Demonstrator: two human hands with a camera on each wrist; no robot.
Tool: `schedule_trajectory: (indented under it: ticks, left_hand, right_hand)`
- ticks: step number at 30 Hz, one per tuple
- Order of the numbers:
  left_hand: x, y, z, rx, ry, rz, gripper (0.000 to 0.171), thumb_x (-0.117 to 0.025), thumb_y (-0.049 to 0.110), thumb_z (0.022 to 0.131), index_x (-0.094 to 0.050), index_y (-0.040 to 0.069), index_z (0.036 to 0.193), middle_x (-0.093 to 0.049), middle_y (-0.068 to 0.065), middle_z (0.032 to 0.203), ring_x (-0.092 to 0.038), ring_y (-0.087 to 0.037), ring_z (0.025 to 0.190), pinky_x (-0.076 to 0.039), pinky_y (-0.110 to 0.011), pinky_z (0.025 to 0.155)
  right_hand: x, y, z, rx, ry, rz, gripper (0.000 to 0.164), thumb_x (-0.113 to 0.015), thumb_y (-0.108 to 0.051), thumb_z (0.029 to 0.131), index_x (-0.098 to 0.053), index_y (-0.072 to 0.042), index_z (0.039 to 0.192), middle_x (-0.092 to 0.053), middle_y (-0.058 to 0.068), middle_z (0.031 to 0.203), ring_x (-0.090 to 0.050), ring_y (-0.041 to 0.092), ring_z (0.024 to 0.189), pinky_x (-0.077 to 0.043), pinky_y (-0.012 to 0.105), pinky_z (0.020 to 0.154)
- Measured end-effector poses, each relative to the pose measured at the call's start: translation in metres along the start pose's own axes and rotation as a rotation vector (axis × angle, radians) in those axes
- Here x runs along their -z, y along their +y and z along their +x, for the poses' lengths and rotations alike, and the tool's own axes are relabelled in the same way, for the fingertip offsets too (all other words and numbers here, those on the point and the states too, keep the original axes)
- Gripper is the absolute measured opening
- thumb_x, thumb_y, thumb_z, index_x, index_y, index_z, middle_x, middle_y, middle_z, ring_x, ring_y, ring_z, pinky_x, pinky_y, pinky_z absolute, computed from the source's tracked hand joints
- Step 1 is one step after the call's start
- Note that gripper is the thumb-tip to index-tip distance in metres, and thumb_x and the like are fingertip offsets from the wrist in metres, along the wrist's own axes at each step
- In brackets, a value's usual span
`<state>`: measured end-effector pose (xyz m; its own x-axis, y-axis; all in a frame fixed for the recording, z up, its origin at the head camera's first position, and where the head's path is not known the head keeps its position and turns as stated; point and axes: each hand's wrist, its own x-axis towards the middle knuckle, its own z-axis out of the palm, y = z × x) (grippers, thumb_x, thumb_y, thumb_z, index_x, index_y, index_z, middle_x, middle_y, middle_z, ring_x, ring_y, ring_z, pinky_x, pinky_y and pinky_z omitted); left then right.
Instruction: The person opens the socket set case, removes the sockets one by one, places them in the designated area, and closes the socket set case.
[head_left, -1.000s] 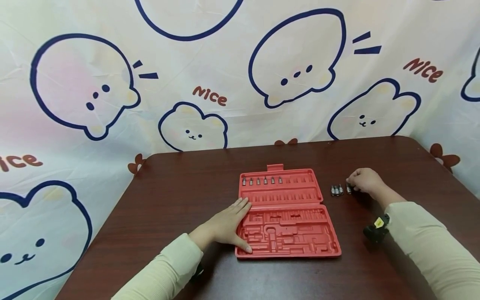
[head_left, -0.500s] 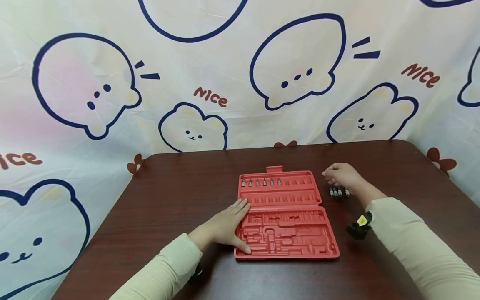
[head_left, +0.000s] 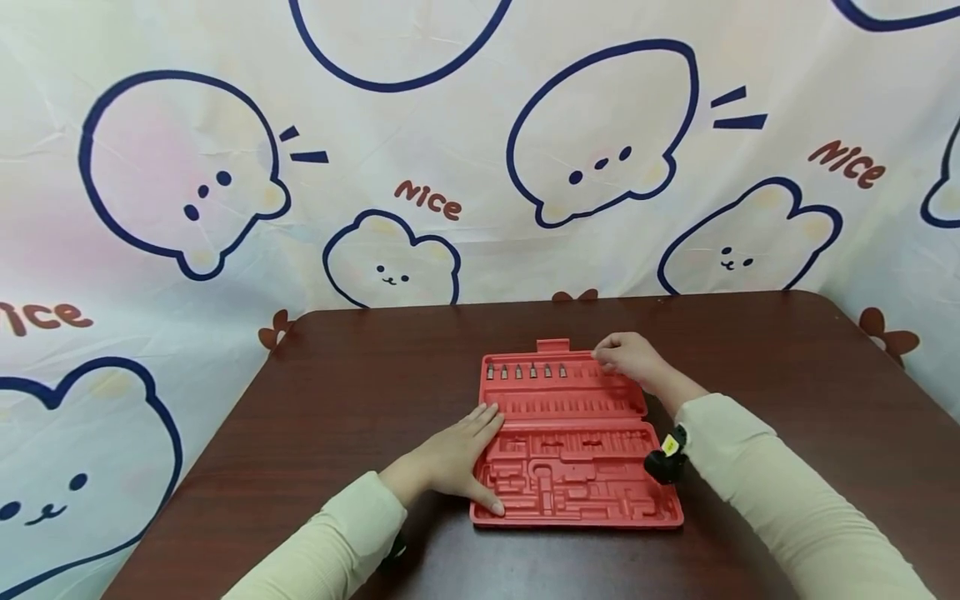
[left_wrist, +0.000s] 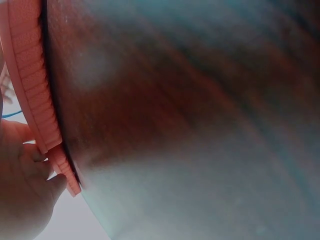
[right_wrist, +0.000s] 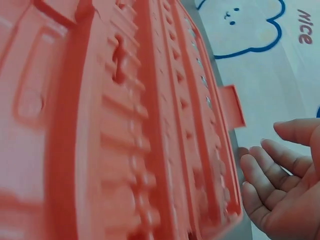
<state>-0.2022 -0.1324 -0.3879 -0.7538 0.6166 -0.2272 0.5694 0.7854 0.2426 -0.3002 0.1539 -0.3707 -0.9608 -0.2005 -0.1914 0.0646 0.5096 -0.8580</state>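
At one red case [head_left: 570,426] holding six bits [head_left: 533,372], the left hand [head_left: 456,454] rests spread; the right hand [head_left: 633,360] hangs, thumb apart.

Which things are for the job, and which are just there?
Probably the job:
open red plastic case
six small grey metal bits
left hand resting on the case
right hand over its corner

Just there:
dark brown wood-grain table
white cloth with blue cartoon outlines
black wrist gadget
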Motion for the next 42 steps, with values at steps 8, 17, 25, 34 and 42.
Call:
schedule_trajectory:
  ticks: [8,17,25,34,42]
  left_hand:
    - [-0.003,-0.002,-0.002,-0.005,0.02,-0.023,0.116,-0.059,0.071,0.054,-0.014,0.006,0.138,-0.008,-0.01,0.143,-0.003,-0.022,0.13,-0.019,-0.037,0.1]
    - [-0.005,-0.001,-0.005,0.005,0.022,-0.008,0.116,-0.059,0.071,0.054,-0.014,0.006,0.139,-0.009,-0.009,0.143,-0.003,-0.021,0.13,-0.019,-0.036,0.1]
    - [-0.004,0.003,-0.003,0.007,0.012,0.004,0.115,-0.058,0.072,0.053,-0.015,0.007,0.139,-0.009,-0.009,0.143,-0.003,-0.021,0.13,-0.02,-0.036,0.1]
    - [-0.004,0.004,0.0,0.018,-0.006,0.045,0.116,-0.057,0.072,0.053,-0.015,0.007,0.139,-0.009,-0.009,0.143,-0.004,-0.021,0.13,-0.02,-0.036,0.1]
    - [0.0,0.003,0.003,0.003,-0.017,0.061,0.115,-0.058,0.071,0.054,-0.015,0.006,0.138,-0.009,-0.009,0.143,-0.004,-0.022,0.13,-0.019,-0.035,0.1]
  right_hand:
    - [-0.025,-0.006,0.018,0.078,0.009,-0.093,0.029,-0.05,-0.019,0.087,-0.057,0.003,0.106,-0.053,0.018,0.106,-0.049,0.028,0.092,-0.041,0.038,0.077]
    - [-0.044,-0.008,0.028,0.074,-0.05,-0.21,0.027,-0.052,-0.016,0.085,-0.06,0.002,0.105,-0.053,0.018,0.109,-0.046,0.028,0.096,-0.041,0.037,0.075]
    - [-0.053,-0.012,0.029,0.027,-0.008,-0.33,0.031,-0.059,-0.018,0.081,-0.059,0.003,0.105,-0.054,0.018,0.107,-0.049,0.027,0.094,-0.041,0.04,0.079]
    - [-0.056,-0.008,0.03,-0.002,0.081,-0.107,0.017,-0.054,-0.006,0.084,-0.056,0.005,0.097,-0.053,0.018,0.099,-0.048,0.026,0.084,-0.041,0.033,0.067]
    - [-0.052,-0.011,0.032,-0.058,0.133,0.027,0.016,-0.051,-0.006,0.086,-0.058,0.004,0.097,-0.052,0.018,0.103,-0.046,0.027,0.09,-0.041,0.033,0.072]
